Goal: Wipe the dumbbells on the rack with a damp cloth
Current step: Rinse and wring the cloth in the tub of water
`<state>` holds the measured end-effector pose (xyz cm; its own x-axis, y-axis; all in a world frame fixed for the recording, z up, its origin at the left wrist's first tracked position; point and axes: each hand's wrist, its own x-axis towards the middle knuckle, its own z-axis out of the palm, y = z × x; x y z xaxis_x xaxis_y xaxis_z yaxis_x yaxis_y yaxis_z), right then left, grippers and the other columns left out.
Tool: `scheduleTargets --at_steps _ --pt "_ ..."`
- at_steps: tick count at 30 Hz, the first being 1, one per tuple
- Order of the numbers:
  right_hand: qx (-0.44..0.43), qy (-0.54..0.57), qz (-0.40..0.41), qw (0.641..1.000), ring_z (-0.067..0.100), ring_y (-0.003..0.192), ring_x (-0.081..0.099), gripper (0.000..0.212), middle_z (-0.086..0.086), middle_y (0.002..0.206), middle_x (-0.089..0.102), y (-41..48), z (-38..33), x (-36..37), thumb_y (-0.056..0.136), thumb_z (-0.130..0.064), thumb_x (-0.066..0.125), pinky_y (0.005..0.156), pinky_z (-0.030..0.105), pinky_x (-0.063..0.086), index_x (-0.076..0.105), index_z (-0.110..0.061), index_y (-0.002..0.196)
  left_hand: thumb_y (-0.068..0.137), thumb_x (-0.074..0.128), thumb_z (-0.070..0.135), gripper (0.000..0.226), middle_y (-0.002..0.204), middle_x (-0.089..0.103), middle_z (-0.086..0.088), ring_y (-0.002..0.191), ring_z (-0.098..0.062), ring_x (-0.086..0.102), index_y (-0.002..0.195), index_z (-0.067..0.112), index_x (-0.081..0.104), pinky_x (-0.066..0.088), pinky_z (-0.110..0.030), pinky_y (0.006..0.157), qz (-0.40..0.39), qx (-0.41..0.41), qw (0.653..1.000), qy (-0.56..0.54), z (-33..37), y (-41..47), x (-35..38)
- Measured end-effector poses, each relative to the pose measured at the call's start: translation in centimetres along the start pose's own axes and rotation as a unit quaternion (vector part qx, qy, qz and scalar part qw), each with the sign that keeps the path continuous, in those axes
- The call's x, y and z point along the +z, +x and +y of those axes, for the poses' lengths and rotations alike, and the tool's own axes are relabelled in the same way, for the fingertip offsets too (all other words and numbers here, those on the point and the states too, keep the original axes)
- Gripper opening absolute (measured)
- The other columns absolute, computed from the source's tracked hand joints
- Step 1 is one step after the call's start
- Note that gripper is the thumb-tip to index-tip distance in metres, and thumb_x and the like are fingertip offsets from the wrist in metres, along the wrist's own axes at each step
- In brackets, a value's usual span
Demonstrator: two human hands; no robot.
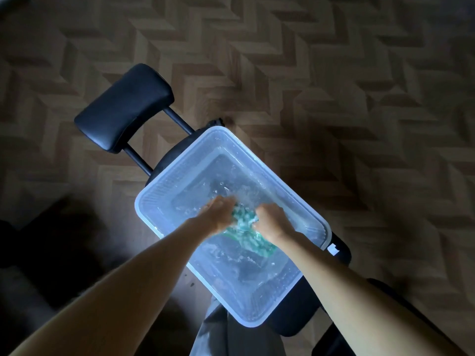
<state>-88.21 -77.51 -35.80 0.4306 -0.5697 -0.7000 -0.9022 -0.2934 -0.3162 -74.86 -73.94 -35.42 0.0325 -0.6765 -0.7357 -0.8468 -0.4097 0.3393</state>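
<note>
A translucent plastic tub (164,191) holding water sits on a black padded bench. In the water lies a green and white cloth (245,227). My left hand (218,214) grips the cloth's left side and my right hand (270,220) grips its right side, both down inside the tub with the cloth bunched between them. The water around the hands is rippled and splashing. No dumbbells or rack are in view.
The black bench (303,317) runs diagonally under the tub, with a black padded roller (123,106) on metal bars at its upper left end. Wood-pattern flooring (334,86) surrounds it. Grey trousers (213,335) show at the bottom. Dark shapes lie at the left.
</note>
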Motion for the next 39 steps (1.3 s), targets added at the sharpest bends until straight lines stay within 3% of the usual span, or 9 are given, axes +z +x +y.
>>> scheduleTargets --at_steps 5,9,13,17,22,28,31,35,39 --pt "-0.041 0.019 -0.079 0.996 0.022 0.08 0.051 0.051 0.012 0.098 0.054 0.4 0.8 -0.1 0.085 0.016 0.035 0.053 0.022 0.036 0.044 -0.006 0.13 0.095 0.047 0.019 0.028 0.121 0.058 -0.016 0.117 -0.033 0.054 0.12 0.013 0.058 0.043 -0.034 0.091 0.007 0.017 0.994 0.11 -1.1 -0.3 -0.3" --pt "-0.054 -0.054 -0.114 0.991 0.029 0.117 0.05 0.057 0.018 0.136 0.044 -0.1 1.0 -0.2 0.085 0.018 0.038 0.086 0.031 0.046 0.039 -0.007 0.136 0.088 0.035 -0.009 0.032 0.116 0.056 -0.021 0.11 -0.034 0.055 0.112 0.001 0.054 0.043 -0.036 0.082 -0.035 0.017 0.995 0.087 -2.0 -0.5 0.1" --pt "0.003 0.073 -0.241 0.968 0.023 0.117 0.05 0.072 0.012 0.149 0.028 -0.6 0.6 -1.1 0.08 0.007 0.045 0.08 0.031 0.048 0.024 -0.015 0.145 0.091 0.039 -0.001 0.034 0.121 0.055 -0.021 0.114 -0.035 0.054 0.12 0.006 0.057 0.044 -0.035 0.091 0.004 -0.006 0.997 0.077 -2.0 -0.4 0.3" --pt "0.027 0.243 -0.305 0.92 0.028 0.133 0.038 0.032 0.008 0.142 0.042 -0.9 0.0 -2.3 0.093 -0.02 0.047 0.105 0.044 0.03 0.05 -0.014 0.124 0.098 0.043 0.029 0.035 0.125 0.054 -0.018 0.118 -0.034 0.052 0.122 0.006 0.054 0.042 -0.036 0.09 0.003 -0.042 0.987 0.156 -1.2 -0.8 -0.6" --pt "0.031 0.117 -0.126 0.985 0.022 0.086 0.061 0.009 0.012 0.096 0.062 0.2 -0.3 0.5 0.093 -0.008 0.052 0.063 0.022 0.039 0.06 -0.004 0.096 0.089 0.053 0.04 0.041 0.119 0.057 -0.011 0.114 -0.025 0.049 0.118 0.01 0.055 0.038 -0.031 0.088 -0.084 -0.01 0.986 0.143 -1.9 -1.0 -1.6" --pt "0.007 0.049 -0.099 0.994 0.02 0.071 0.057 0.025 0.007 0.076 0.057 -0.3 -0.7 1.4 0.085 -0.025 0.069 0.059 0.023 0.042 0.058 -0.003 0.08 0.087 0.039 -0.006 0.035 0.122 0.054 -0.015 0.115 -0.029 0.05 0.115 0.008 0.054 0.039 -0.03 0.088 -0.065 0.05 0.993 0.086 -2.0 -1.1 -0.5" --pt "-0.032 0.009 -0.119 0.992 0.025 0.085 0.057 0.019 0.014 0.099 0.06 -0.7 -0.8 1.6 0.092 -0.015 0.057 0.067 0.026 0.039 0.057 0.002 0.101 0.091 0.035 0.001 0.027 0.12 0.05 -0.017 0.113 -0.031 0.05 0.112 0.009 0.049 0.038 -0.031 0.084 -0.035 0.043 0.993 0.102 -1.7 -1.5 1.0" --pt "-0.031 -0.039 -0.114 0.992 0.021 0.076 0.047 0.026 0.0 0.066 0.036 -0.4 -0.3 1.6 0.089 0.007 0.045 0.057 0.025 0.035 0.042 -0.009 0.069 0.092 0.04 0.003 0.037 0.126 0.054 -0.016 0.119 -0.031 0.051 0.125 0.015 0.054 0.041 -0.031 0.092 -0.034 0.035 0.988 0.147 -1.8 -1.8 0.6" --pt "-0.06 -0.09 -0.089 0.99 0.023 0.066 0.039 0.048 0.002 0.059 0.027 -0.7 -0.7 1.4 0.094 -0.021 0.055 0.059 0.026 0.032 0.029 -0.009 0.056 0.092 0.036 -0.005 0.035 0.126 0.052 -0.021 0.119 -0.036 0.05 0.121 0.002 0.053 0.041 -0.035 0.093 -0.055 0.033 0.977 0.205 -1.2 -2.1 0.5"
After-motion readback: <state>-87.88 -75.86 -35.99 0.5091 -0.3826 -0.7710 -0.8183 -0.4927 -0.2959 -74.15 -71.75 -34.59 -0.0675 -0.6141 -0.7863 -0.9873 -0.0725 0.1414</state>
